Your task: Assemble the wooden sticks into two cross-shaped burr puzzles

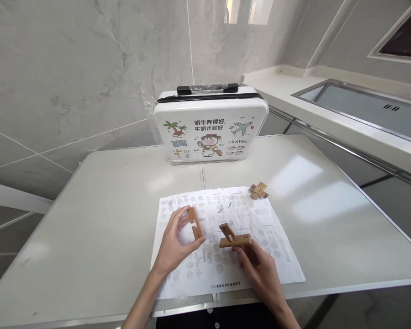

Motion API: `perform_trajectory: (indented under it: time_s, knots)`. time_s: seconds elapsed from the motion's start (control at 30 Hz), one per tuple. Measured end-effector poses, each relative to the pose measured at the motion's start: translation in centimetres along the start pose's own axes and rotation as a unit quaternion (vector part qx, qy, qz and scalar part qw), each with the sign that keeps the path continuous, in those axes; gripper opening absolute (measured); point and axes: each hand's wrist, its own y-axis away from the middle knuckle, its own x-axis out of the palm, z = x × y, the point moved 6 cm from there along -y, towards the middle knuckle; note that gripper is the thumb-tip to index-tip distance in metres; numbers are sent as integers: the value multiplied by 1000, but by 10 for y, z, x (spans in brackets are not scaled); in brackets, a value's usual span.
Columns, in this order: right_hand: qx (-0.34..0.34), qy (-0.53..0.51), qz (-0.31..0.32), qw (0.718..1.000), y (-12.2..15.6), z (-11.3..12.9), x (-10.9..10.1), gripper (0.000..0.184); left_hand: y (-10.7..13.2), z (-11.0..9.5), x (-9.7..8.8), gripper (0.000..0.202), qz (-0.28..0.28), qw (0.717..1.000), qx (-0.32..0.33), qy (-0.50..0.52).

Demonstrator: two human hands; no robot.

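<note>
My left hand (174, 244) pinches a single notched wooden puzzle piece (195, 223) between thumb and fingers, holding it upright above the paper. My right hand (258, 267) grips two wooden pieces joined crosswise (233, 236), one lying level and one slanting up to the left. The two hands are a short gap apart. Under both lies a printed instruction sheet (226, 205) with many small diagrams. A small assembled wooden cross puzzle (259, 190) rests on the table at the sheet's far right corner, untouched.
The white folding table (99, 219) has a centre seam. A white case with a cartoon travel print (210, 125) stands at its far edge. A counter with a recessed steel sink (370, 107) runs along the right. Grey tiled walls stand behind.
</note>
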Motion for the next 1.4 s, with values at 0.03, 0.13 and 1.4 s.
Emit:
perform_trajectory:
  time_s: [0.03, 0.13, 1.4]
  knots:
    - [-2, 4, 2, 1000, 0, -1, 0, 33, 2, 2, 0, 80, -6, 997, -25, 72]
    - [-8, 20, 4, 1000, 0, -3, 0, 32, 7, 6, 4, 82, -3, 971, -83, 224]
    - [-122, 45, 211, 969, -7, 58, 32, 13, 21, -43, -9, 36, 142, 967, -156, 142]
